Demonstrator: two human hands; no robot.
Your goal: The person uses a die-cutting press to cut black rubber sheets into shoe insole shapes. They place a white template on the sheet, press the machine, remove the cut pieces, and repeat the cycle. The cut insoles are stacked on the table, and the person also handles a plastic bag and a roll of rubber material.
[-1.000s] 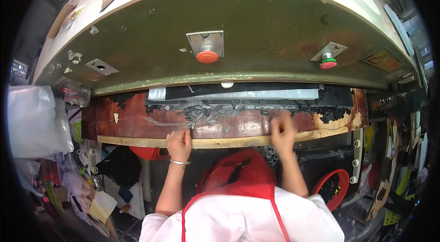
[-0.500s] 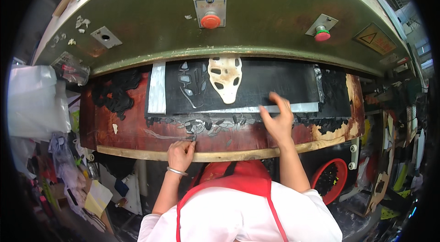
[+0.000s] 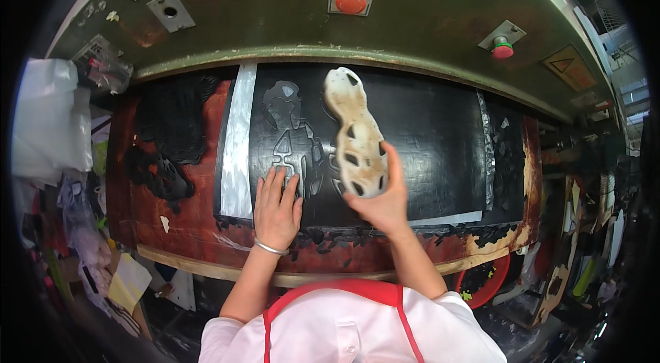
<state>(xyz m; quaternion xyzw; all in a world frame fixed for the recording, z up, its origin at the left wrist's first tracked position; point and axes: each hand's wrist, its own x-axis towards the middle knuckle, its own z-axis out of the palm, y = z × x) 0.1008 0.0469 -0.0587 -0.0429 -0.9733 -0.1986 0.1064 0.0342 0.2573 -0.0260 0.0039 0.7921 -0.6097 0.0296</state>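
My right hand grips the near end of a cream, sole-shaped cutting die with several dark openings and brown stains. The die is tilted, and part of it looks raised off the black sheet. Left of it, a sole outline with cut-out openings shows in the sheet. My left hand lies with fingers stretched over the near end of that outline, hiding part of it. Another cut outline is partly visible beside the die, mostly covered by it.
Beyond the sheet rises a green machine beam with a red button and a red-and-green button. Black cut pieces lie at the left on the reddish board. Dark scraps line the sheet's near edge. A red tub stands lower right.
My right hand has moved left and taken hold of the die, which has shifted and tilted. My left hand has gone from the board's front edge onto the cut outline. The view has shifted too.
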